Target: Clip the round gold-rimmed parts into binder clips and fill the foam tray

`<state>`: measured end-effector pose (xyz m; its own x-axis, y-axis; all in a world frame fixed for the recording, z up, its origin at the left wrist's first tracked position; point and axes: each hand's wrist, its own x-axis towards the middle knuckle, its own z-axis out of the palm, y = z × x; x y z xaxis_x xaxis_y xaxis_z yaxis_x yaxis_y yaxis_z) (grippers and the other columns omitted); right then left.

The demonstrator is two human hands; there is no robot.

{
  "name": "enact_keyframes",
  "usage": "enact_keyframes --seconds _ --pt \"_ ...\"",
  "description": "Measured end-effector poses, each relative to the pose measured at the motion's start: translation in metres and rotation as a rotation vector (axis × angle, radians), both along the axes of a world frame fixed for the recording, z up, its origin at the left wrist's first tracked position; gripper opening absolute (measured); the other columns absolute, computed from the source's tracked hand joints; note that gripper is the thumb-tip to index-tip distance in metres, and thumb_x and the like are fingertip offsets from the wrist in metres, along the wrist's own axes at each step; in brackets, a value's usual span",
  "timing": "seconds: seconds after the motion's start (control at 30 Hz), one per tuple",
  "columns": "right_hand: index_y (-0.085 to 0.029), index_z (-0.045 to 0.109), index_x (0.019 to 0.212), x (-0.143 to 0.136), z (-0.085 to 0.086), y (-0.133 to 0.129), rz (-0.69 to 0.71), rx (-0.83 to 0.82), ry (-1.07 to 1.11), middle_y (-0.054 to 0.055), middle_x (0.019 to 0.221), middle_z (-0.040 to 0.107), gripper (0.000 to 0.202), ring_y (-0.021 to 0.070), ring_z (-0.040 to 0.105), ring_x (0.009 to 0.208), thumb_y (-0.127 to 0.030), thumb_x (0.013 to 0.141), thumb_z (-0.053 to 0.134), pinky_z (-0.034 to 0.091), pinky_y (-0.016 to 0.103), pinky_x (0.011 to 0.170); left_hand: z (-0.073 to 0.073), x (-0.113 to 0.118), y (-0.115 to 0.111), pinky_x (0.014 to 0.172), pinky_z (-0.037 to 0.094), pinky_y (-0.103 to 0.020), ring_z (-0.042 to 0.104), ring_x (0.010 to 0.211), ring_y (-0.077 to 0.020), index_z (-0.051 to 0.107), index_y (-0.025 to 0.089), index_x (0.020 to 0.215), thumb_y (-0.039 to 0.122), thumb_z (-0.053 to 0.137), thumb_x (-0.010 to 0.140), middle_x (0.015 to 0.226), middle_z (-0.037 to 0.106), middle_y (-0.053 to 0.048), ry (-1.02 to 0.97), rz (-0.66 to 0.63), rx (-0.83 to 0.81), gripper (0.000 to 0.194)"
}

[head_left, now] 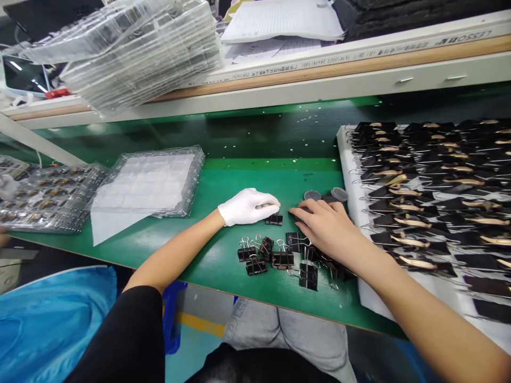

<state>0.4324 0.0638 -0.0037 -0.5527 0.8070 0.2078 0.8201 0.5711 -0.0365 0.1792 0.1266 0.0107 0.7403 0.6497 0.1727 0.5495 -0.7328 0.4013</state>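
Note:
My left hand (249, 207), in a white glove, has its fingers pinched on a black binder clip (274, 219) at the middle of the green table. To its right, my bare right hand (325, 221) reaches over dark things with fingers apart; what lies under its palm is hidden. Loose black binder clips (282, 259) with silver wire handles lie in front of both hands, several of them standing or tilted. Two small clear round lids (339, 193) sit just beyond my right hand.
A white board (351, 181) at the right carries rows of binder clips gripping tan curved pieces. At the left lie a clear plastic tray with white paper (147, 178) and a filled tray (48, 197). A shelf edge (279, 90) with stacked trays (147, 58) crosses the back.

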Motion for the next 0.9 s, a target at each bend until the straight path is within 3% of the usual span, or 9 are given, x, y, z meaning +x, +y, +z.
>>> enact_keyframes --seconds 0.3,0.47,0.73,0.9 --pt "-0.019 0.069 0.123 0.003 -0.009 0.001 0.028 0.066 0.012 0.013 0.117 0.069 0.027 0.0276 0.062 0.098 -0.021 0.103 0.051 0.033 0.039 0.079 0.0 0.001 -0.002 0.086 0.043 -0.032 0.068 0.074 -0.0133 0.074 0.022 0.114 0.042 0.049 0.106 0.092 0.08 0.0 0.02 -0.001 0.053 0.032" --pt "-0.02 0.068 0.123 0.003 -0.008 0.0 0.034 0.076 -0.007 0.013 0.117 0.069 0.028 0.0275 0.061 0.097 -0.022 0.104 0.047 0.032 0.039 0.077 0.002 0.002 -0.005 0.088 0.045 -0.036 0.074 0.096 -0.0183 0.072 0.021 0.12 0.039 0.045 0.108 0.113 0.081 -0.003 0.028 -0.002 0.092 0.034" --pt "-0.02 0.067 0.127 0.004 -0.007 -0.001 0.028 0.073 -0.016 0.013 0.118 0.07 0.03 0.0287 0.063 0.1 -0.022 0.103 0.049 0.035 0.041 0.079 0.012 0.0 -0.018 0.094 0.049 -0.039 0.074 0.099 -0.0228 0.072 0.027 0.125 0.042 0.038 0.108 0.108 0.08 -0.003 0.129 0.171 0.134 0.04" --pt "-0.021 0.067 0.129 0.005 -0.009 -0.001 0.025 0.073 -0.024 0.012 0.12 0.071 0.031 0.0287 0.064 0.1 -0.022 0.103 0.05 0.037 0.042 0.079 0.013 -0.013 -0.029 0.092 0.046 -0.042 0.072 0.098 -0.026 0.069 0.021 0.129 0.045 0.03 0.109 0.102 0.079 -0.008 0.207 0.321 0.21 0.051"
